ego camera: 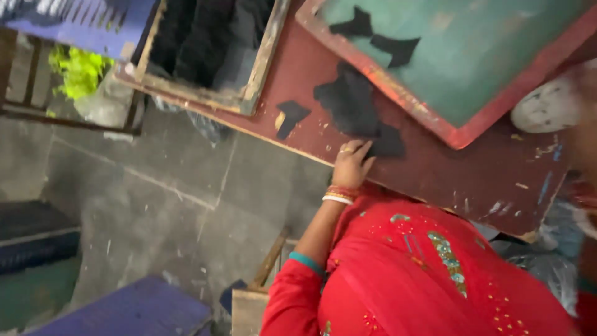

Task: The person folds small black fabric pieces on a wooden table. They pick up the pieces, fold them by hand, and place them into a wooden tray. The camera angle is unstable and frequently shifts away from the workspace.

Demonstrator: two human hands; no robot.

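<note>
A left hand [350, 163], ringed and wearing red and white bangles, rested with fingers loosely spread on the near edge of a flat black fabric piece [357, 111], pressing rather than gripping it. The ragged, matte cloth lay on a scuffed maroon wooden table [435, 168]. To the far right sat a green board with chipped red border [460, 56]. The right hand was out of sight.

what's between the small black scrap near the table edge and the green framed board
In the head view, the large black fabric piece lies between the small black scrap and the green board, on the dark red table.
</note>
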